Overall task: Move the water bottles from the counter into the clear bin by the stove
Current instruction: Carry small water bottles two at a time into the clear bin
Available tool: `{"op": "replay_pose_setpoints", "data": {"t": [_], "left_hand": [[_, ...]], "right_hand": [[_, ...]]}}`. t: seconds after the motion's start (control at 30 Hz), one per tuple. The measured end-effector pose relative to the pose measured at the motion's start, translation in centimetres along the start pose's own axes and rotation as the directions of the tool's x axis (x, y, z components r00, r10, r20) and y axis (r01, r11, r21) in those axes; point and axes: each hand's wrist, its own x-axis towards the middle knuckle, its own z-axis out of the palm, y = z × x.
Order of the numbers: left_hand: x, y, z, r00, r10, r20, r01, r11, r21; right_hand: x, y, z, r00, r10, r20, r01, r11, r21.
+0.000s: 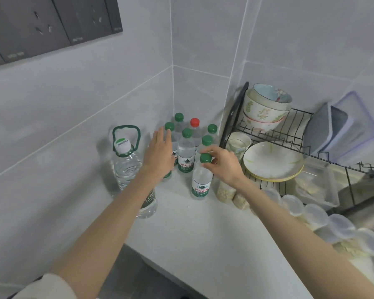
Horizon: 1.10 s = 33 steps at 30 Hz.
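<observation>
Several small green-capped water bottles stand clustered in the counter corner, with one red-capped bottle (194,126) at the back. The nearest bottle (201,184) stands upright on the white counter (199,238), and my right hand (222,162) pinches its green cap from the right. My left hand (160,154) reaches flat, fingers apart, over the left side of the cluster, in front of a bottle (169,128) there and holding nothing. Another bottle (185,154) stands between my hands. The clear bin and stove are out of view.
A large jug (127,167) with a green handle stands left of the cluster by the wall. A black dish rack (294,130) with bowls, plates and a cup fills the right. Clear lidded containers (315,219) line the counter's right edge.
</observation>
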Motion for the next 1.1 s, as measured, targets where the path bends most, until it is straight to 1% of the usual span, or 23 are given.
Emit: {"op": "replay_pose_setpoints", "data": {"t": [0.1,0.2,0.37,0.47,0.67,0.73,0.83,1.0,1.1], "left_hand": [[2.4,-0.5,0.5,0.999,-0.029,0.031,0.028,0.999,0.031],[3.4,-0.8,1.0,0.998,-0.057,0.024,0.056,0.997,0.045],[3.7,-0.6,2.0,0.992,-0.118,-0.034,0.119,0.992,0.046],[3.6,-0.7,2.6,0.989,-0.144,-0.040,0.143,0.989,-0.029],[2.3,-0.5,3.0,0.993,-0.099,-0.060,0.085,0.976,-0.200],[1.6,-0.3,3.1,0.996,-0.070,-0.063,0.059,0.985,-0.163],[0.1,0.2,3.2,0.998,-0.027,-0.059,0.023,0.998,-0.065],[-3.4,1.6,1.9,0.999,0.015,-0.043,-0.020,0.992,-0.125],[-5.8,2.5,1.0,0.999,0.032,-0.023,-0.035,0.987,-0.156]], "right_hand": [[0.2,0.6,0.1,1.000,-0.011,0.001,0.011,1.000,0.028],[0.4,0.9,0.3,0.999,-0.032,0.006,0.032,0.999,0.038],[0.6,1.2,0.4,0.996,-0.078,0.048,0.080,0.996,-0.042],[0.8,1.3,0.0,0.996,-0.082,0.038,0.084,0.995,-0.047],[0.6,1.6,0.0,0.996,-0.064,0.062,0.066,0.998,-0.019],[0.4,1.7,-0.2,0.996,-0.060,0.062,0.058,0.998,0.021],[-0.4,1.7,-0.6,0.997,-0.056,0.056,0.047,0.988,0.146],[-1.8,1.4,-2.2,0.996,-0.086,0.025,0.077,0.964,0.253],[-3.3,1.3,-2.9,0.991,-0.126,0.047,0.112,0.967,0.228]]}}
